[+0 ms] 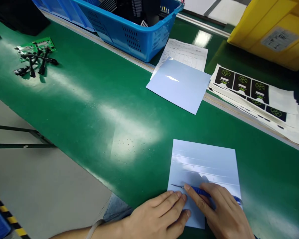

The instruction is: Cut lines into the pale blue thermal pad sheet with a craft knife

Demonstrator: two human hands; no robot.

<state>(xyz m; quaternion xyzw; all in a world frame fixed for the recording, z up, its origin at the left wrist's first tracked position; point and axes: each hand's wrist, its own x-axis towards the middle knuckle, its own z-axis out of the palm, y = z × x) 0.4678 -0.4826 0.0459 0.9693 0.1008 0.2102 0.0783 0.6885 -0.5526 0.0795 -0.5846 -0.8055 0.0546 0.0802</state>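
Observation:
A light-blue glossy sheet (209, 149) lies on the green bench near its front edge, with several straight lines running across it. My left hand (161, 214) rests flat on the sheet's lower left part, fingers stretched out and side by side. In my right hand (221, 209) is a blue-handled craft knife (200, 191), its thin blade pointing left, low over the sheet just above my left fingertips. Whether the blade tip touches the sheet I cannot tell. My hands cover the sheet's lower right part.
A second light-blue sheet (181, 83) lies farther back, partly over a printed paper (186, 53). To the right are stacked label sheets (254, 89) and a yellow bin (269, 30). A blue basket (139, 36) stands behind; green circuit boards (45, 43) with black cables lie far left.

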